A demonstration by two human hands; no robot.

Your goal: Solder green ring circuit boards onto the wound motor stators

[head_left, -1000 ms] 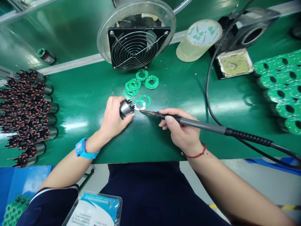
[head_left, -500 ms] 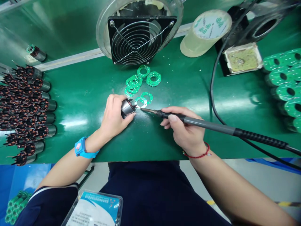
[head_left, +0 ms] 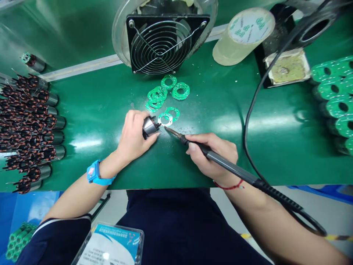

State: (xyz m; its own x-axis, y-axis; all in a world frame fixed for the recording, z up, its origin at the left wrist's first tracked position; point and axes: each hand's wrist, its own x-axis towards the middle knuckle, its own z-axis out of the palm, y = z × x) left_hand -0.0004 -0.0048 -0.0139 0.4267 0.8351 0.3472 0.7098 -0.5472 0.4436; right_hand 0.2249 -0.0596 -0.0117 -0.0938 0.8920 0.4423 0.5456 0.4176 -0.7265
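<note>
My left hand (head_left: 135, 134) is wrapped round a motor stator (head_left: 150, 126), a metal cylinder lying tilted with its black, wired end facing right. In my right hand (head_left: 213, 154) is a soldering iron (head_left: 231, 165), held like a pen. Its tip points left, close to the stator's wired end and the lower edge of a white ring-shaped board (head_left: 161, 122); whether it touches either I cannot tell. Just behind that ring lies a green ring board (head_left: 176, 114). Farther back several more green ring boards (head_left: 157, 95) lie in loose piles.
Rows of stators (head_left: 35, 132) stand at the left. A caged fan (head_left: 160, 46) is at the back, beside a tape roll (head_left: 234, 44). A soldering sponge tray (head_left: 288, 68) and green-topped stators (head_left: 339, 99) are at the right. The iron's black cable (head_left: 246, 136) crosses the table.
The soldering iron's rear end has swung down toward me, and my right hand has shifted slightly down and left. The cable has moved with it. My left hand and the stator stay almost still.
</note>
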